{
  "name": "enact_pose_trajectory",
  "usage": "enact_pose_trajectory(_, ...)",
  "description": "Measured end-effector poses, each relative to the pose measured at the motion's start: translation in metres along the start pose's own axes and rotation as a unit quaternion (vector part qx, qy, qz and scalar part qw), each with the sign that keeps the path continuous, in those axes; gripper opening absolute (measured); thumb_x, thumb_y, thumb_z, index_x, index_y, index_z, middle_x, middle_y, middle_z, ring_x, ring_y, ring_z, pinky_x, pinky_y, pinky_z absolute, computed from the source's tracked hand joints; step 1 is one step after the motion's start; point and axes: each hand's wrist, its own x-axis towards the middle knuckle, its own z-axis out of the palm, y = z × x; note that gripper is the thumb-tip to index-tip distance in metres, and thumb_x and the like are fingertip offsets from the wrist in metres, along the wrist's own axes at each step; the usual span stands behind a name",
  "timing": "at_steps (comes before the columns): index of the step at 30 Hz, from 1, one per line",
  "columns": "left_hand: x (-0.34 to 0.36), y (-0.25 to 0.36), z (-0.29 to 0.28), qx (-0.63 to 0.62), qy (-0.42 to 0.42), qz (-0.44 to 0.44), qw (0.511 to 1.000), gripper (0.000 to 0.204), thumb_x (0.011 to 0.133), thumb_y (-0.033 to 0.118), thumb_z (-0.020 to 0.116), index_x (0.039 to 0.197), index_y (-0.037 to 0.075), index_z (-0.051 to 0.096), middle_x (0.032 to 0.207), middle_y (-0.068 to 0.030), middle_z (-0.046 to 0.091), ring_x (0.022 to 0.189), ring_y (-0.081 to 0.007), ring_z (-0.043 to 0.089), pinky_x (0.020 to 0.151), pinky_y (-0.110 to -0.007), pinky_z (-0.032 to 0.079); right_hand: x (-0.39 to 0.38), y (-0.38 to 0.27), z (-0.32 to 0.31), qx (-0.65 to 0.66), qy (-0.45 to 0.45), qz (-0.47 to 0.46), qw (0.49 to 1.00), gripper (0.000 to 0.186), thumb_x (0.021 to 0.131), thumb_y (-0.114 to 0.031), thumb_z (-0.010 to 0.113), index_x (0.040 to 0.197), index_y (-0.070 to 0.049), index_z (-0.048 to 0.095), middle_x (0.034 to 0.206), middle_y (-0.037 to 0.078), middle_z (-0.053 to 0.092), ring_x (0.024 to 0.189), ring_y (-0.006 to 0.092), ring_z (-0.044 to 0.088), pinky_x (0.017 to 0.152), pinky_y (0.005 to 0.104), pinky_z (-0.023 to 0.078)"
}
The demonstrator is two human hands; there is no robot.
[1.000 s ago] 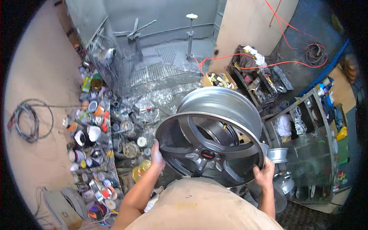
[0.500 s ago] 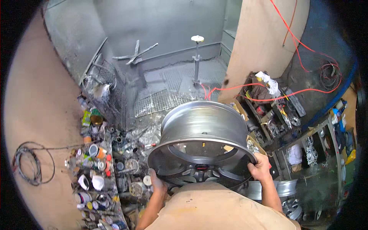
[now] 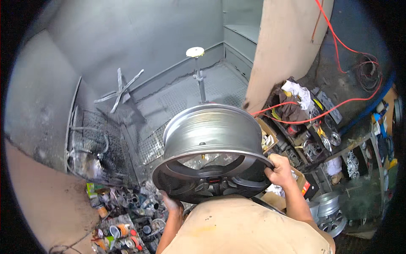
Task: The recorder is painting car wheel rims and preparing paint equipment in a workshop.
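A silver-grey car wheel rim point(image 3: 213, 127) is held up in front of my body, tilted so its dark spoked side faces me. My right hand point(image 3: 281, 170) is closed around the near edge at the right, its thumb over the lip. At the lower left edge, my left hand point(image 3: 172, 204) supports the rim, its fingers partly hidden underneath. Beyond the rim stands a post point(image 3: 201, 84) with a round pale top point(image 3: 195, 52), on the floor of a grey-painted booth.
Cans and bottles point(image 3: 122, 233) crowd a bench at lower left. A crossed metal stand point(image 3: 120, 90) leans at the booth's left. A red hose point(image 3: 330, 115) runs along the right over cluttered shelves point(image 3: 292, 139). More wheel rims point(image 3: 327, 205) stand at lower right, beside a wooden panel point(image 3: 272, 55).
My view has turned, with the booth and bench shifting in it. The rim stays in both hands, now slightly further left and higher in the picture, with the post closer behind it.
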Motion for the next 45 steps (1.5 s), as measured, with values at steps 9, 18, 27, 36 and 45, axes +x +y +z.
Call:
enact_pose_trajectory(9, 0.188, -0.055, 0.146, -0.019, 0.021, 0.043, 0.999, 0.07, 0.103, 0.059, 0.043, 0.151, 0.007, 0.045, 0.153, -0.01, 0.048, 0.139, -0.032, 0.044, 0.118, -0.048, 0.03, 0.266, 0.128, 0.002, 0.043, 0.004, -0.052, 0.998, 0.019, 0.063, 0.001, 0.063, 0.072, 0.0, 0.047, 0.068, 0.02, 0.047, 0.062, 0.0415, 0.049, 0.056, 0.0441, 0.04)
enact_pose_trajectory(18, 0.304, -0.056, 0.279, -0.1, 0.109, 0.018, 0.989, 0.077, 0.1, 0.061, 0.047, 0.153, 0.006, 0.039, 0.157, -0.0116, 0.042, 0.143, -0.0333, 0.04, 0.121, -0.046, 0.028, 0.478, 0.174, 0.044, 0.045, 0.028, -0.092, 0.994, 0.021, 0.061, 0.0, 0.06, 0.071, 0.0, 0.042, 0.067, 0.02, 0.043, 0.064, 0.0452, 0.047, 0.056, 0.0477, 0.038)
enact_pose_trajectory(27, 0.545, -0.018, 0.395, -0.096, 0.004, 0.007, 0.995, 0.085, 0.096, 0.068, 0.05, 0.153, 0.005, 0.038, 0.156, -0.0113, 0.044, 0.143, -0.0329, 0.04, 0.121, -0.049, 0.027, 0.712, 0.202, 0.097, -0.044, 0.127, -0.135, 0.982, 0.02, 0.064, -0.005, 0.058, 0.072, 0.001, 0.042, 0.066, 0.019, 0.041, 0.058, 0.0387, 0.044, 0.054, 0.0454, 0.036)
enact_pose_trajectory(36, 0.771, 0.067, 0.531, 0.255, -0.128, 0.073, 0.956, 0.013, 0.104, 0.011, 0.048, 0.111, 0.002, 0.054, 0.101, -0.0053, 0.058, 0.093, -0.0138, 0.051, 0.084, -0.03, 0.044, 0.941, 0.375, 0.17, -0.087, 0.091, 0.201, 0.971, 0.045, 0.069, -0.012, 0.067, 0.111, 0.004, 0.066, 0.102, 0.03, 0.069, 0.099, 0.0402, 0.068, 0.088, 0.0433, 0.051)
enact_pose_trajectory(45, 0.818, 0.037, 0.524, 0.285, -0.12, 0.162, 0.937, 0.01, 0.1, 0.01, 0.047, 0.105, 0.004, 0.052, 0.092, -0.0018, 0.052, 0.088, -0.0116, 0.046, 0.081, -0.028, 0.041, 0.958, 0.39, 0.194, -0.119, 0.087, 0.238, 0.96, 0.044, 0.069, -0.016, 0.07, 0.108, 0.004, 0.067, 0.112, 0.03, 0.069, 0.11, 0.0422, 0.066, 0.094, 0.0449, 0.05)
